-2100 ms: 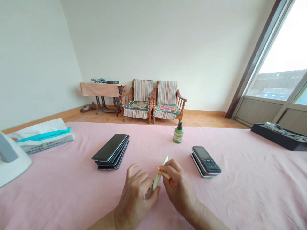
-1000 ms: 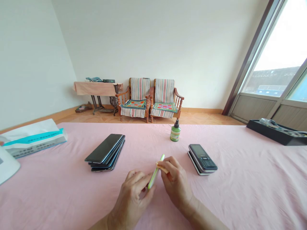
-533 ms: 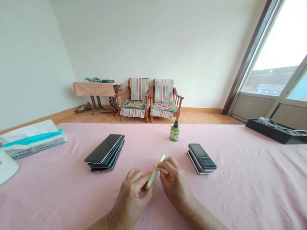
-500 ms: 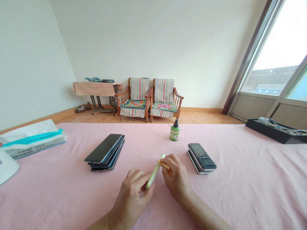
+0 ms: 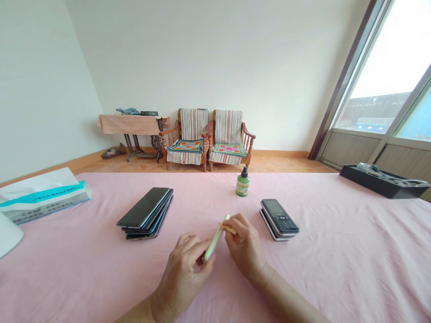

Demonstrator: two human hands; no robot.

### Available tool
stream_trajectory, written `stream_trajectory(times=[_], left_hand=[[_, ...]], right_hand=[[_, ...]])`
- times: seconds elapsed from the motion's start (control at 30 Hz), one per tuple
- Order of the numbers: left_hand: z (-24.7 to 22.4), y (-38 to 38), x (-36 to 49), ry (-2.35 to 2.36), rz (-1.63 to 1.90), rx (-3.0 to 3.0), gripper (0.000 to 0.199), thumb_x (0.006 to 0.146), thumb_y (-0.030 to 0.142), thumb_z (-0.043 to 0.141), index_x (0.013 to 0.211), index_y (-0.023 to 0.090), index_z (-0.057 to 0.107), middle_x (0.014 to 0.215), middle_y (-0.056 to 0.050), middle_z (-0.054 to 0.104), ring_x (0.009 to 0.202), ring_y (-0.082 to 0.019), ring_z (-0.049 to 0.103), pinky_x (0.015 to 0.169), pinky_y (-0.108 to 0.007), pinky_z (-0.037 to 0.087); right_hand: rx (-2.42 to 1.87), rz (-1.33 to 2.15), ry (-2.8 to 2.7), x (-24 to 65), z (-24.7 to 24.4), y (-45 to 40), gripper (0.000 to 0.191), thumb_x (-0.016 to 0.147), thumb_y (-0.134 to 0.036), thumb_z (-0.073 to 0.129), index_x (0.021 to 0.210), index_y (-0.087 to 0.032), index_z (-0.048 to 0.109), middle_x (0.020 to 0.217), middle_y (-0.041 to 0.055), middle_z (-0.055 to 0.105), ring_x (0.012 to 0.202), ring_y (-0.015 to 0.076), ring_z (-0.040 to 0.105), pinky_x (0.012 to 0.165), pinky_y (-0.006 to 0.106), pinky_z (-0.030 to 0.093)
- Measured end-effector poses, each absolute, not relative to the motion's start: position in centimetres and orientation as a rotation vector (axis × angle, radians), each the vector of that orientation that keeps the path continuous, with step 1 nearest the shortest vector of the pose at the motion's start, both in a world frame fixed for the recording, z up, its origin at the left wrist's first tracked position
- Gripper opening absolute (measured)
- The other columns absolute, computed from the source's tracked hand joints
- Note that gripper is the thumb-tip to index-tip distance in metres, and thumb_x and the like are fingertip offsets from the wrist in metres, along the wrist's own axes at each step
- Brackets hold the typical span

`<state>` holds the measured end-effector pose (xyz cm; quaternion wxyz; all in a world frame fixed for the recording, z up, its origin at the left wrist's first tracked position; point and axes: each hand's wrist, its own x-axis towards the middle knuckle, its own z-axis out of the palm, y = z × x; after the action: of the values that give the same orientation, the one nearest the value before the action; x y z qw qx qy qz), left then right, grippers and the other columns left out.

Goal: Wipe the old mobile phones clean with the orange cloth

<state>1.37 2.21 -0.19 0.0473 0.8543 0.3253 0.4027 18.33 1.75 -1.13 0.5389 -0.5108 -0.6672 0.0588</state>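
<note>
My left hand [image 5: 182,273] is closed around the lower end of a thin white phone with a bright green edge [image 5: 212,247]. The phone is tilted up on its side, so its screen cannot be made out. Against its upper edge, my right hand [image 5: 245,246] pinches a small yellowish-tan cloth [image 5: 229,228]. To the left lies a stack of dark smartphones [image 5: 146,211], slightly fanned out. On the right, a black keypad phone [image 5: 280,217] rests on top of other phones. Behind my hands stands a green bottle with a black cap [image 5: 242,183].
A pink cloth [image 5: 333,251] covers the table. A tissue pack [image 5: 43,195] and part of a white object [image 5: 8,235] are at the left edge. A black tray [image 5: 380,180] with cables sits at the far right. Two wooden armchairs [image 5: 227,134] stand beyond the table.
The whole view has shifted slightly, moving things a little to the left in the picture. Both hands keep their grips, with the cloth still at the phone's upper edge.
</note>
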Motion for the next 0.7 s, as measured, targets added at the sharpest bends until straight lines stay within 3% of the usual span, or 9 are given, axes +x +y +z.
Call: stream_trajectory(times=[0.2, 0.4, 0.7], left_hand=[[-0.5, 2.3, 1.3, 0.992, 1.202, 2.626, 0.015, 0.081, 0.012, 0.052, 0.08, 0.02, 0.064, 0.065, -0.001, 0.059, 0.073, -0.02, 0.058, 0.079, -0.039, 0.05], [-0.4, 2.3, 1.3, 0.965, 1.19, 2.628, 0.015, 0.083, 0.013, 0.051, 0.078, 0.02, 0.063, 0.061, 0.002, 0.057, 0.062, -0.016, 0.056, 0.089, -0.042, 0.046], [-0.1, 2.3, 1.4, 0.993, 1.245, 2.639, 0.015, 0.077, 0.011, 0.055, 0.082, 0.02, 0.065, 0.065, 0.0, 0.062, 0.064, -0.017, 0.057, 0.083, -0.04, 0.045]], right_hand=[[-1.213, 0.137, -1.592, 18.6, -0.9, 1.4, 0.03, 0.075, 0.0, 0.048, 0.09, -0.019, 0.066, 0.079, 0.0031, 0.059, 0.071, 0.0149, 0.057, 0.064, 0.023, 0.045], [-1.106, 0.28, -1.699, 16.6, -1.0, -0.5, 0.027, 0.074, 0.0, 0.049, 0.081, -0.021, 0.065, 0.079, 0.0015, 0.058, 0.068, 0.0125, 0.056, 0.059, 0.02, 0.044], [-1.226, 0.166, -1.555, 18.5, -1.4, 1.6, 0.026, 0.078, -0.002, 0.049, 0.09, -0.018, 0.065, 0.08, 0.0034, 0.06, 0.072, 0.0153, 0.059, 0.064, 0.023, 0.045]])
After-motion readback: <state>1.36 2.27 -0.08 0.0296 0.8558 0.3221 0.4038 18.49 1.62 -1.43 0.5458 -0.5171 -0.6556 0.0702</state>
